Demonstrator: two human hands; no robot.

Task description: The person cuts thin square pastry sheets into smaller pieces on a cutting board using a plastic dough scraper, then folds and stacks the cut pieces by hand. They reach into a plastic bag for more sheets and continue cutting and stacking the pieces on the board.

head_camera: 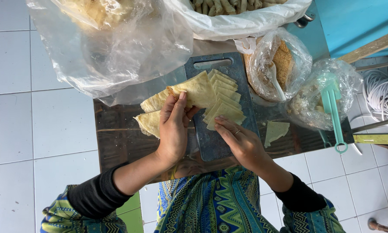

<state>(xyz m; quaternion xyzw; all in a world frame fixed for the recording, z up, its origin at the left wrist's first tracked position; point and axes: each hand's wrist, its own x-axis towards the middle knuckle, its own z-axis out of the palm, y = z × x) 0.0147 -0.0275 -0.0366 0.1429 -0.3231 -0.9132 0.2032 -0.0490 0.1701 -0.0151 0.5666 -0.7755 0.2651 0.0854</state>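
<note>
My left hand [173, 127] grips a stack of pale yellow triangular wrappers [176, 97], fanned out over the left edge of a dark cutting board [211, 142]. My right hand [240, 140] rests on the board with its fingertips touching the lowest sheet of a second pile of triangular wrappers [224, 103]. A ring shows on one right finger. One single wrapper [275, 131] lies apart on the dark tabletop, to the right of the board.
A big clear plastic bag [112, 47] sits at the back left, and a white-lined container of rolled pieces [241, 17] at the back. A bag of brown crumbs with a spoon [278, 64] and a bag holding a teal utensil [332, 103] stand right. White tiled floor surrounds the small table.
</note>
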